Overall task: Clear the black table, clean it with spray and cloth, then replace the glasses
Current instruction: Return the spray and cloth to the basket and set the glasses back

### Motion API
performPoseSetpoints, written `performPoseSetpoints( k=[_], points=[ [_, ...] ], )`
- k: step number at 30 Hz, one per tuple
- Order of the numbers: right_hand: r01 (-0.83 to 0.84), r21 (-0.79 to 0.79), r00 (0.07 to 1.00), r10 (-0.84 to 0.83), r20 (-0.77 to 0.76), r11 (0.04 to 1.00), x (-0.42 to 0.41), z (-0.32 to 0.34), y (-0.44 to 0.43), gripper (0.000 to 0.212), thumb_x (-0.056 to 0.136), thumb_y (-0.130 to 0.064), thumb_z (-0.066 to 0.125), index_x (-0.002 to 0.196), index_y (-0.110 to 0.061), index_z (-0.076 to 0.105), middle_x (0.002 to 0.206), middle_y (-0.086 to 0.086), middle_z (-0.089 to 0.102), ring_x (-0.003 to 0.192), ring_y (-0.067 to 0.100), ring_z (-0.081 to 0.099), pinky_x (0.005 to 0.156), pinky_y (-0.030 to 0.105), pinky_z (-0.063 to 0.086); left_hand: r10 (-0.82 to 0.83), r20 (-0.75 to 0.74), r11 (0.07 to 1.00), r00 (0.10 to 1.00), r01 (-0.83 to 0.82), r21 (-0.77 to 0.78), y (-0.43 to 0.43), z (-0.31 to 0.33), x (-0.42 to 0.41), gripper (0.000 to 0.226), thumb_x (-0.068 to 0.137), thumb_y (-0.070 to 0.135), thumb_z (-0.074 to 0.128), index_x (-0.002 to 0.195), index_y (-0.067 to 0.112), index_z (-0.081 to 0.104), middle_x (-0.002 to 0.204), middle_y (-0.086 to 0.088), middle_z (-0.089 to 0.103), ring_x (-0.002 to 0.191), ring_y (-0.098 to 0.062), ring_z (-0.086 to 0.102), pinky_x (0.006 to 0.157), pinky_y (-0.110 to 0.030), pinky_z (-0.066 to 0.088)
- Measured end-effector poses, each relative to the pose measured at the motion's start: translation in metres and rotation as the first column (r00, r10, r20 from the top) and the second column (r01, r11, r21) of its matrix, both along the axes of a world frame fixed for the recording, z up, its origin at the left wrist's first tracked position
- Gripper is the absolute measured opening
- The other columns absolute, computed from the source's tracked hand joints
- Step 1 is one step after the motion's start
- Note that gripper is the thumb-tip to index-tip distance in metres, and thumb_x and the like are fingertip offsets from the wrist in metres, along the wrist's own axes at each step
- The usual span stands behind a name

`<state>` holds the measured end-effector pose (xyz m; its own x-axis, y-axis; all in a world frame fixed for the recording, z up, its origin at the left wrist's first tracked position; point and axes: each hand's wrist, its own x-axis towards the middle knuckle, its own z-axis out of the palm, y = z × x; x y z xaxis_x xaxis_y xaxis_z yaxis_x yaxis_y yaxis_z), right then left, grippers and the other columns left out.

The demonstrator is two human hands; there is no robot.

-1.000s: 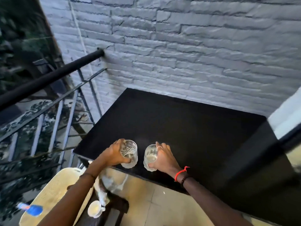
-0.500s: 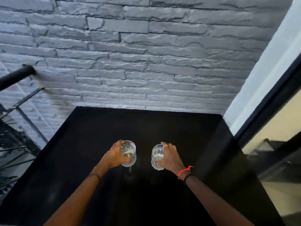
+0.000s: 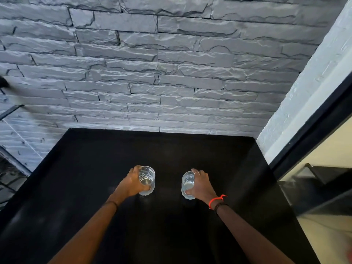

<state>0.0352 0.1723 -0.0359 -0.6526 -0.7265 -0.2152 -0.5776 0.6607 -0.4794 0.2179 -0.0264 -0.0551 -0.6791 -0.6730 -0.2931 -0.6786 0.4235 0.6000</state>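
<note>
Glass tumblers (image 3: 146, 181) (image 3: 187, 184) sit gripped in each hand (image 3: 131, 184) (image 3: 202, 186) over the black table (image 3: 95, 168).

We hold two glasses upright over the table (image 3: 95, 187), well apart: left glass (image 3: 146, 180) in left hand (image 3: 131, 184), right glass (image 3: 187, 184) in right hand (image 3: 202, 187). Behind stands the wall (image 3: 152, 73).

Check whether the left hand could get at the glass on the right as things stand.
Probably not: the left hand is wrapped around its own glass, and the right hand already grips the right glass.
</note>
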Motion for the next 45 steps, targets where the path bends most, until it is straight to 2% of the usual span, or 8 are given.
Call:
performPoseSetpoints(
  k=[8,15,18,23,29,36,40,45],
  points=[
    [-0.013,-0.013,0.999,0.013,0.033,1.000,-0.010,-0.006,-0.006,0.096,0.066,-0.030,0.081,0.144,-0.013,0.027,0.134,0.003,0.035,0.127,0.019,0.030,0.103,0.025,0.035,0.015,0.032,1.000,0.999,-0.015,0.018,-0.005,-0.010,-0.001,0.100,0.056,0.052,0.078,0.138,0.022,0.030,0.132,0.000,0.046,0.114,-0.018,0.052,0.093,-0.036,0.049],
    [-0.021,0.010,0.999,0.021,0.030,1.000,-0.017,-0.007,-0.012,0.097,0.065,-0.030,0.081,0.143,-0.015,0.026,0.134,0.003,0.035,0.126,0.020,0.031,0.103,0.027,0.036,0.010,0.001,0.997,1.000,-0.010,0.070,-0.007,-0.014,-0.007,0.098,0.064,0.037,0.084,0.141,0.018,0.027,0.134,-0.005,0.040,0.116,-0.021,0.050,0.096,-0.036,0.048],
    [-0.026,0.028,0.999,0.025,0.034,0.999,-0.014,-0.003,-0.013,0.099,0.066,-0.031,0.082,0.145,-0.015,0.023,0.137,0.005,0.034,0.129,0.021,0.030,0.105,0.030,0.035,0.021,-0.024,0.996,0.999,-0.019,0.088,-0.003,-0.014,-0.007,0.109,0.064,0.036,0.085,0.147,0.014,0.018,0.142,-0.010,0.031,0.129,-0.026,0.041,0.103,-0.037,0.043],
    [-0.035,0.013,0.999,0.036,-0.016,0.999,-0.002,0.005,-0.016,0.118,0.061,-0.041,0.083,0.149,-0.014,0.010,0.152,0.015,0.014,0.142,0.028,0.008,0.115,0.037,0.021,0.063,-0.075,0.996,0.995,-0.058,0.071,0.005,-0.002,0.001,0.128,0.060,0.046,0.086,0.152,0.013,0.003,0.153,-0.011,0.015,0.142,-0.032,0.020,0.111,-0.046,0.031],
    [-0.137,-0.039,0.985,0.132,-0.110,0.990,0.044,0.023,-0.038,0.119,0.064,-0.046,0.080,0.150,-0.014,0.003,0.156,0.017,0.002,0.144,0.029,-0.003,0.117,0.038,0.012,0.130,-0.176,0.990,0.976,-0.118,0.078,0.016,0.019,0.056,0.136,0.047,0.065,0.080,0.152,0.019,0.006,0.157,-0.008,0.012,0.144,-0.028,0.017,0.113,-0.046,0.029],
    [-0.184,-0.369,0.981,0.194,-0.009,0.911,0.141,0.037,-0.067,0.080,0.075,-0.025,0.076,0.141,-0.006,0.034,0.141,0.012,0.036,0.135,0.021,0.029,0.112,0.028,0.027,0.348,-0.370,0.937,0.861,-0.325,0.127,0.042,0.031,0.161,0.127,0.045,0.078,0.072,0.149,0.027,0.020,0.150,0.006,0.026,0.139,-0.011,0.028,0.111,-0.036,0.034],
    [-0.290,-0.412,0.951,0.310,-0.020,0.864,0.222,0.034,-0.074,0.065,0.083,-0.023,0.069,0.138,-0.008,0.039,0.136,0.008,0.043,0.131,0.019,0.036,0.108,0.024,0.027,0.478,-0.472,0.866,0.741,-0.486,0.114,0.069,0.030,0.248,0.116,0.045,0.082,0.069,0.142,0.028,0.033,0.139,0.012,0.039,0.129,-0.003,0.038,0.103,-0.024,0.033],
    [-0.405,-0.444,0.891,0.453,0.004,0.800,0.318,0.021,-0.068,0.056,0.086,-0.020,0.065,0.136,-0.009,0.043,0.133,0.005,0.046,0.127,0.016,0.038,0.104,0.018,0.028,0.594,-0.570,0.723,0.567,-0.687,0.070,0.115,0.014,0.347,0.076,0.066,0.053,0.075,0.131,0.027,0.043,0.133,0.000,0.051,0.125,-0.010,0.047,0.105,-0.032,0.039]
  ],
)
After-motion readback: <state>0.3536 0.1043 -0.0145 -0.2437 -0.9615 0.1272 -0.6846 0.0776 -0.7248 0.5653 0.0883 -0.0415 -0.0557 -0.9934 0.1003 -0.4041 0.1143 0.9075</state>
